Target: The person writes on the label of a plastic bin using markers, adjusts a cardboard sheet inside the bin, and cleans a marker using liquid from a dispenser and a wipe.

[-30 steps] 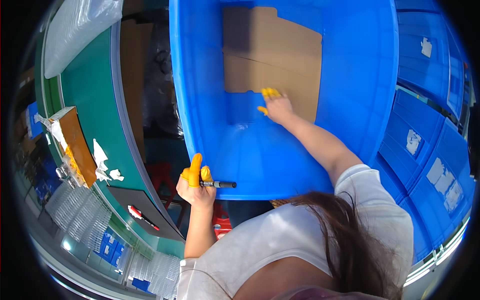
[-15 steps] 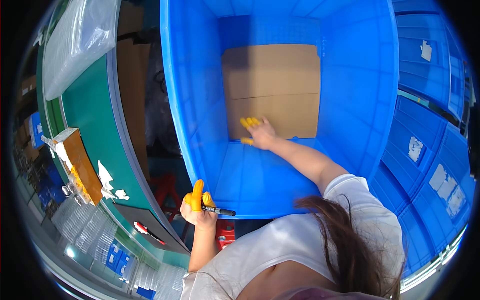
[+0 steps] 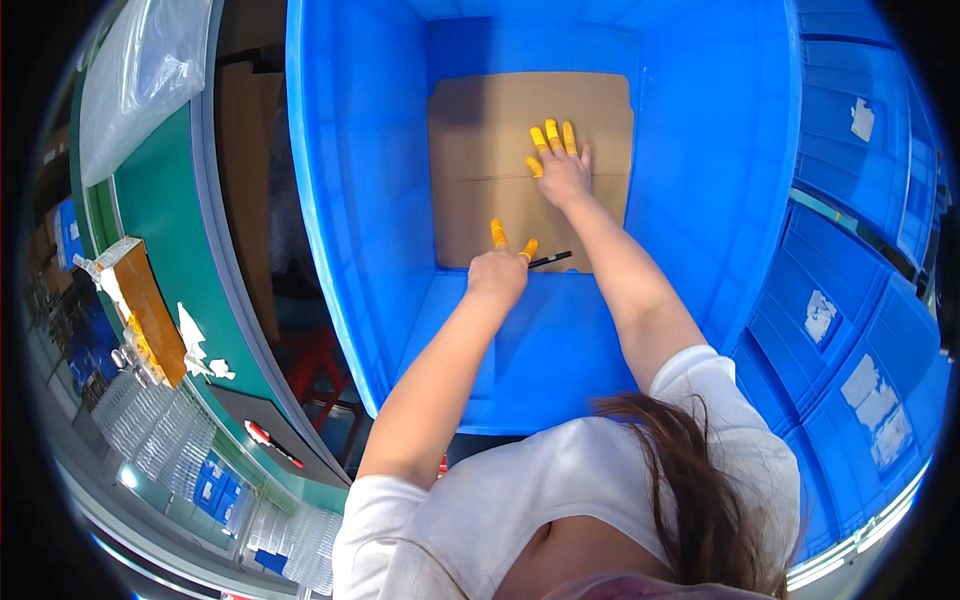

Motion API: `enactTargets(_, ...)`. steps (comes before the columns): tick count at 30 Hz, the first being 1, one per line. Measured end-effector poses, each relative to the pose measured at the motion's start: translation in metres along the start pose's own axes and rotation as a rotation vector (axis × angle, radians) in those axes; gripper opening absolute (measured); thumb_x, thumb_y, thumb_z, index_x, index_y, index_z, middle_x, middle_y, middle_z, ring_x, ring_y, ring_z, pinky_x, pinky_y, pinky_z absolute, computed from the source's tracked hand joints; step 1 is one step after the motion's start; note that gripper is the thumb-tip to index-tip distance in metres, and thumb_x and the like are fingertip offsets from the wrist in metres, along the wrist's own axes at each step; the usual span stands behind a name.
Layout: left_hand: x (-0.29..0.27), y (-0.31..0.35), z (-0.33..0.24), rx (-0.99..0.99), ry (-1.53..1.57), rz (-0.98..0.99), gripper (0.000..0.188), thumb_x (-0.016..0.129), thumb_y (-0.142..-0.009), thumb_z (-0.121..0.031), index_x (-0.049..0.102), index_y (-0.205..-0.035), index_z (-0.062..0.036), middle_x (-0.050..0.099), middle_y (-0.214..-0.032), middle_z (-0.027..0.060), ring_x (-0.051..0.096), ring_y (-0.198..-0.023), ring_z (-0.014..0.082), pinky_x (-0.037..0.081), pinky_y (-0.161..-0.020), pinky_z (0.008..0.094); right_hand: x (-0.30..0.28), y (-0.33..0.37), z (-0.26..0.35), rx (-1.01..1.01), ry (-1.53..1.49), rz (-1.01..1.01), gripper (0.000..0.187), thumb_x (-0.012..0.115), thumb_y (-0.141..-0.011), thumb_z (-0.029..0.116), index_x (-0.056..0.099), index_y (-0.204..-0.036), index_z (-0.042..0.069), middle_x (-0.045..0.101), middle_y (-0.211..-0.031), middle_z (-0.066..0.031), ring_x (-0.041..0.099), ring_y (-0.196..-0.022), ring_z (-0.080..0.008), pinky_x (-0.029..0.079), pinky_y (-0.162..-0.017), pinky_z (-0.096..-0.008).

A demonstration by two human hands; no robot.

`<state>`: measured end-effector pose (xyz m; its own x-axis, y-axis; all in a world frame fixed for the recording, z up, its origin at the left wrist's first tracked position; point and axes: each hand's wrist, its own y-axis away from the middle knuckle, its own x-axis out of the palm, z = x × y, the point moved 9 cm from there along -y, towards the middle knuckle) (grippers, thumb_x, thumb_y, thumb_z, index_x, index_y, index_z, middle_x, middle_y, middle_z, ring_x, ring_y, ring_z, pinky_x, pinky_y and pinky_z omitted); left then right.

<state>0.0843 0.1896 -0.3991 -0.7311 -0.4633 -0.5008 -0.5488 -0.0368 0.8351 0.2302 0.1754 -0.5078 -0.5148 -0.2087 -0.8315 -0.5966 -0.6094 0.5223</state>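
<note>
Both my hands reach down into a big blue plastic bin (image 3: 310,200) that has a brown cardboard sheet (image 3: 480,130) lying on its floor. My right hand (image 3: 564,172) is spread on the middle of the sheet, palm down, with yellow finger covers on several fingers. Near the sheet's close edge is my left hand (image 3: 500,268), closed on a black marker pen (image 3: 550,260) that sticks out to the right. Its index finger, in a yellow cover, points forward over the cardboard. The other fingers of that hand are partly hidden.
Left of the bin runs a green worktable (image 3: 165,200) with a clear plastic bag stack (image 3: 145,75), an orange-brown box (image 3: 150,310) and a red marker (image 3: 272,443) on a dark board. Stacked blue crates (image 3: 850,250) stand close on the right.
My left hand has moved from the bin's near left rim down inside to the cardboard, carrying the marker. My right hand has slid forward and right across the sheet.
</note>
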Motion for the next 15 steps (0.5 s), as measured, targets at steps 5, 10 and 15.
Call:
enactTargets(5, 0.077, -0.063, 0.043, -0.11, 0.027, 0.027, 0.025, 0.043, -0.088, -0.015, 0.064, -0.102, -0.0121, 0.06, -0.103, 0.0128, 0.063, -0.091, 0.0275, 0.053, -0.073, 0.0388, 0.0, -0.001, 0.008, -0.047, -0.075, -0.063, 0.049, 0.041, -0.091, 0.037, 0.038, -0.135, 0.017, 0.026, -0.145, -0.0055, 0.017, -0.136, -0.0259, 0.005, -0.108, -0.0529)
enactTargets(10, 0.095, -0.079, 0.033, -0.14, 0.037, 0.069, 0.025, 0.044, -0.088, -0.016, 0.064, -0.103, -0.0128, 0.06, -0.103, 0.0133, 0.064, -0.089, 0.0277, 0.053, -0.073, 0.0393, -0.024, -0.007, -0.003, -0.063, -0.021, -0.347, 0.048, 0.041, -0.09, 0.041, 0.04, -0.134, 0.02, 0.029, -0.144, -0.0055, 0.023, -0.134, -0.0273, 0.002, -0.106, -0.0574)
enactTargets(15, 0.094, -0.082, 0.036, -0.175, 0.079, 0.114, 0.027, 0.043, -0.089, -0.018, 0.063, -0.106, -0.0118, 0.059, -0.108, 0.0131, 0.063, -0.091, 0.0286, 0.052, -0.075, 0.0389, -0.048, -0.088, -0.011, 0.089, 0.086, 0.093, 0.055, 0.043, -0.089, 0.042, 0.031, -0.138, 0.021, 0.021, -0.147, -0.0043, 0.018, -0.135, -0.0265, -0.001, -0.104, -0.0608)
